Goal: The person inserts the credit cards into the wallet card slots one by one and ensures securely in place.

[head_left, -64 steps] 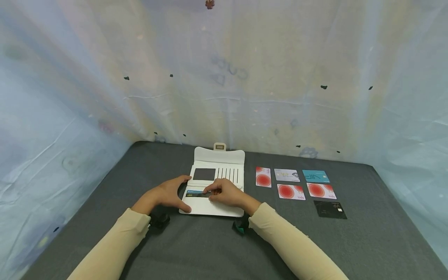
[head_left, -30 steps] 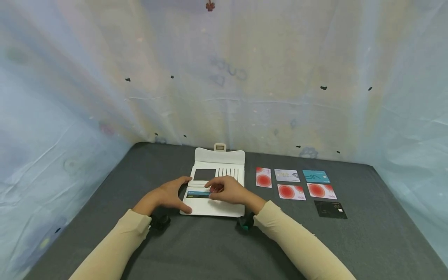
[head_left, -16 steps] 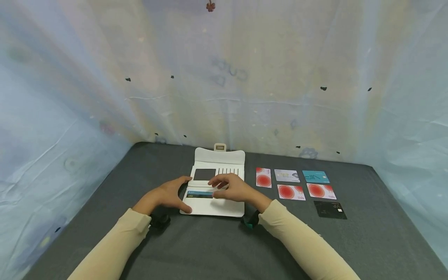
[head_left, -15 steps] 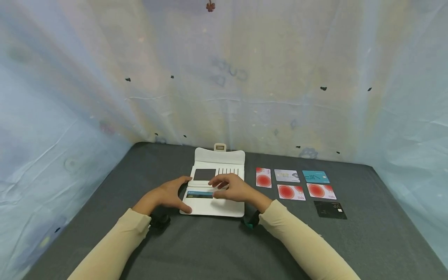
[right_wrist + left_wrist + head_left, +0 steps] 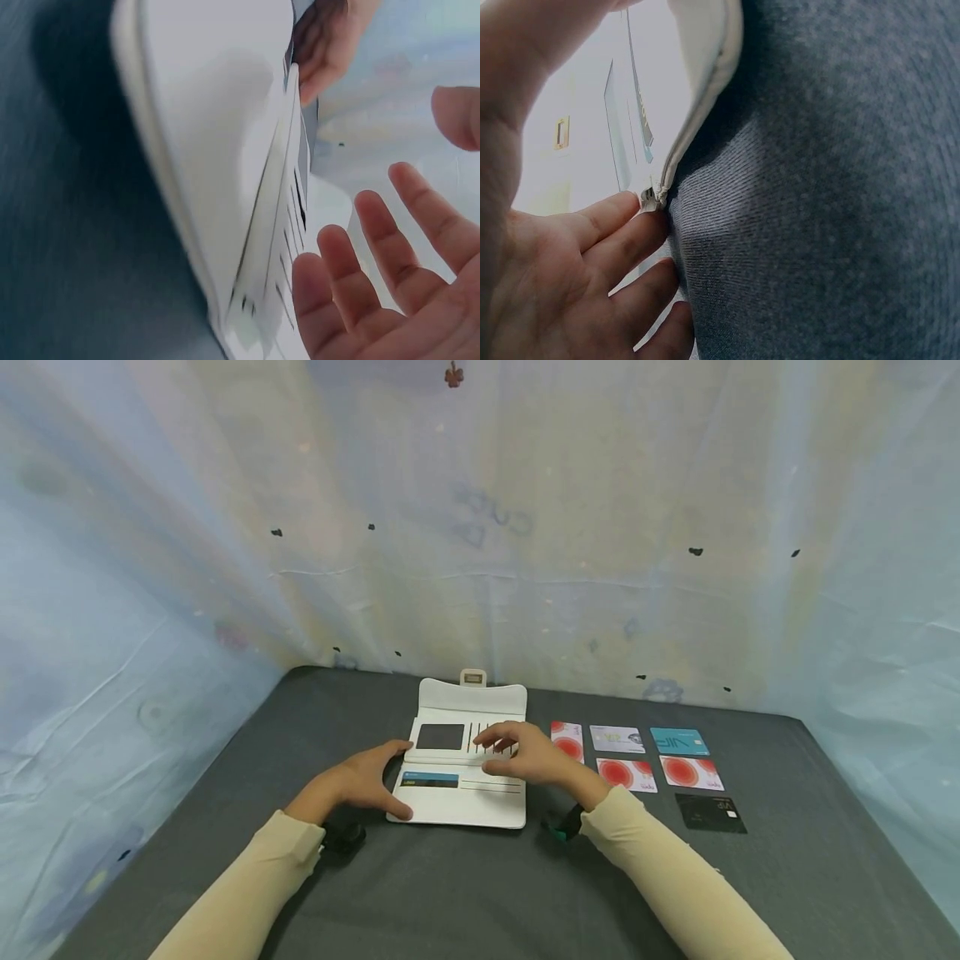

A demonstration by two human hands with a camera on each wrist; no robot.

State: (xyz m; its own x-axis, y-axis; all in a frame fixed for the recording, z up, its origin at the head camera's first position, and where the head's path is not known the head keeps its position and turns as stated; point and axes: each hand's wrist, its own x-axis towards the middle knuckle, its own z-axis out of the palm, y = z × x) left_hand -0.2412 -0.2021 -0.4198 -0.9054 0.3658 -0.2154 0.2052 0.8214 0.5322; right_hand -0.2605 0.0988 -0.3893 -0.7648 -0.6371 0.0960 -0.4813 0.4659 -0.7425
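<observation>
A white wallet (image 5: 457, 811) lies unfolded on the dark cloth, its clasp flap at the far side. In its near panel, a narrow blue and black strip of card (image 5: 429, 779) shows at the left slot. My left hand (image 5: 358, 779) spans the wallet's left edge, thumb on the near corner and fingers at the fold. The left wrist view has its extended fingers (image 5: 622, 247) touching the edge. Over the wallet's right side hovers my right hand (image 5: 528, 754), fingers spread and loosely bent, holding nothing. The right wrist view also finds the fingers (image 5: 375, 262) apart, beside the wallet's slots.
Right of the wallet lie several loose cards: red-and-white ones (image 5: 626, 774), a silver one (image 5: 617, 739), a teal one (image 5: 679, 742) and a black one (image 5: 710, 812). The dark cloth (image 5: 450, 893) covers the table. A pale curtain (image 5: 480, 527) hangs behind and at both sides.
My right hand has let go of the card at the near panel's left slot, opened its fingers, and moved right and slightly up. The left hand has stayed at the wallet's left edge.
</observation>
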